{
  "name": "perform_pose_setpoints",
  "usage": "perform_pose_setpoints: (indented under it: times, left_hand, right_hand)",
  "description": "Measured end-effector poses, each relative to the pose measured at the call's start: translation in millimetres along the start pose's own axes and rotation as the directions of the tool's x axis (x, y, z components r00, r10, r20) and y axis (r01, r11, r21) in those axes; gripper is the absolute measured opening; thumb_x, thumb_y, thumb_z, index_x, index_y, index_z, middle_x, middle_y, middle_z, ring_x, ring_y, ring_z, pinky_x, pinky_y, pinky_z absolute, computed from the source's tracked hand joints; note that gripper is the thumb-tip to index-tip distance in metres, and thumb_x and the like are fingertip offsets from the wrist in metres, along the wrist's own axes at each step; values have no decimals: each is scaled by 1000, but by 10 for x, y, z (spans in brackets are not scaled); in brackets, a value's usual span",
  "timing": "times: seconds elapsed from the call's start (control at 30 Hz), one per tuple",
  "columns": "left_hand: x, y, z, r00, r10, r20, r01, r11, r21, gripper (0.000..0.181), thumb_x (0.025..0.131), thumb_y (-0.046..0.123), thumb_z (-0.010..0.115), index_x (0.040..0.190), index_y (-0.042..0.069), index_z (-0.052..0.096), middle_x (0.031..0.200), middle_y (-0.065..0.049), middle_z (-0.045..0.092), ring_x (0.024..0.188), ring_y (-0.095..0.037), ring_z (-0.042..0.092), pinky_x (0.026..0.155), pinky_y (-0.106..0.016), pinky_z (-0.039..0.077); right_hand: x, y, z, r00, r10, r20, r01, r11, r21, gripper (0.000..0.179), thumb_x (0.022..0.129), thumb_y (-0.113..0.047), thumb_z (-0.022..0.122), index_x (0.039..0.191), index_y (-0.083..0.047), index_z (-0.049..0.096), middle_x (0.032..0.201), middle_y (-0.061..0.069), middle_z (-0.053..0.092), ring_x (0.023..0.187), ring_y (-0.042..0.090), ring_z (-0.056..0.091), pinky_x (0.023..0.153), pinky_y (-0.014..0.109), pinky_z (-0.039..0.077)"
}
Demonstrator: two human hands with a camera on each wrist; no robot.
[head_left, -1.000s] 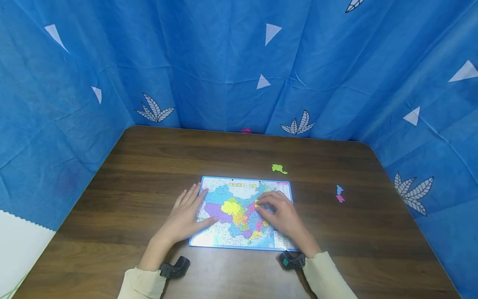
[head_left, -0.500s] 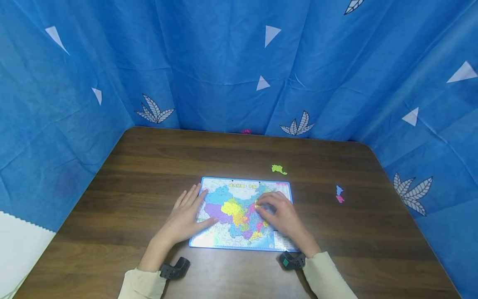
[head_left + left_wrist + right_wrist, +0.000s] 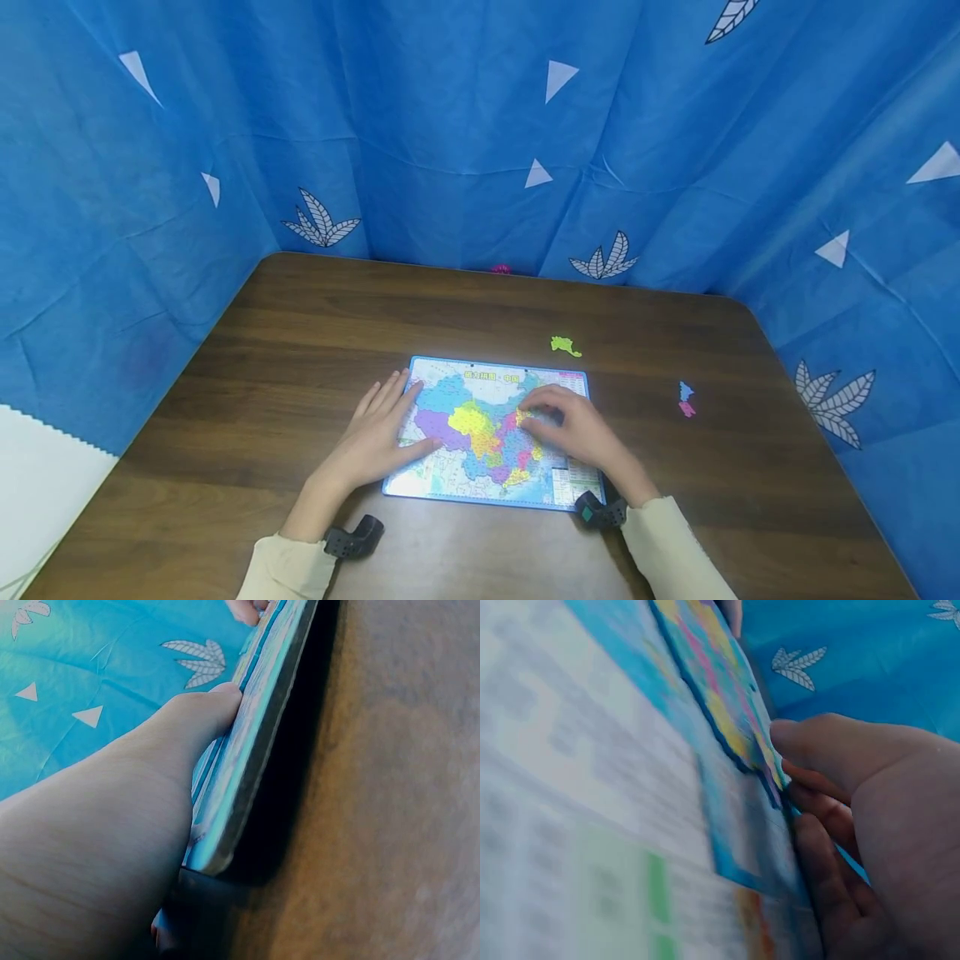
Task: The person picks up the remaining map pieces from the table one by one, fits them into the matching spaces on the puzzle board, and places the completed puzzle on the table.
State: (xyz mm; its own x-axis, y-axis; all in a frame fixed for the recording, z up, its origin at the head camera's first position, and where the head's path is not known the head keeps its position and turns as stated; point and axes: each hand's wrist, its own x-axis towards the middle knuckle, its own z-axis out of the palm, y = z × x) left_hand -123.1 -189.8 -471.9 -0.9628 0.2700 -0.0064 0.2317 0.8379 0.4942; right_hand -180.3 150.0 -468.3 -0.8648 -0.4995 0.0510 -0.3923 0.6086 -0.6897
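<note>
A map puzzle board (image 3: 450, 483) with a blue border and brightly coloured pieces lies flat on the table. My left hand (image 3: 371, 437) rests on its left side, fingers spread and straight, thumb on the purple area; the left wrist view shows the thumb (image 3: 214, 705) against the board's face. Over the right part of the map, my right hand (image 3: 573, 425) is curved, with thumb and forefinger around a small yellow puzzle piece (image 3: 521, 415). In the right wrist view, the thumb tip (image 3: 784, 735) is beside the pieces; the fingertips' contact is partly hidden.
A yellow-green piece (image 3: 564, 345) lies behind the board on the wooden table (image 3: 337, 325). To the right are a blue piece (image 3: 686, 391) and a pink piece (image 3: 687, 409), close together. A blue patterned curtain (image 3: 450, 125) hangs behind the table.
The head view has shifted slightly. My right hand and wrist have moved a little to the right, fingertips still by the yellow piece. My left hand has stayed on the board.
</note>
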Motion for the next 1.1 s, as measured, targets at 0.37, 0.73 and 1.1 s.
perform_pose_setpoints:
  times: [0.37,0.73,1.1]
  left_hand:
    - [-10,0,21,1000,1,6,-1,1000,-4,98,88,67,65,161,8,35,171,-15,22,160,-36,14,127,-60,8]
    - [-23,15,18,1000,6,4,-6,1000,-4,98,88,66,66,161,7,35,171,-16,20,160,-35,14,127,-60,9]
    - [-5,29,-10,1000,-4,5,4,1000,1,98,88,65,67,161,8,34,171,-15,22,160,-36,14,127,-59,8]
  right_hand:
    - [58,119,-30,1000,-27,1,27,996,88,32,93,-21,79,124,-19,74,128,-1,66,92,7,66,87,25,59]
    - [63,279,22,889,-86,-450,95,995,-3,25,93,-2,72,116,-9,75,120,6,70,107,21,64,86,18,51]
    - [146,372,-26,868,-38,-496,25,999,-32,33,92,-3,71,124,-8,72,130,11,70,128,33,59,108,52,46]
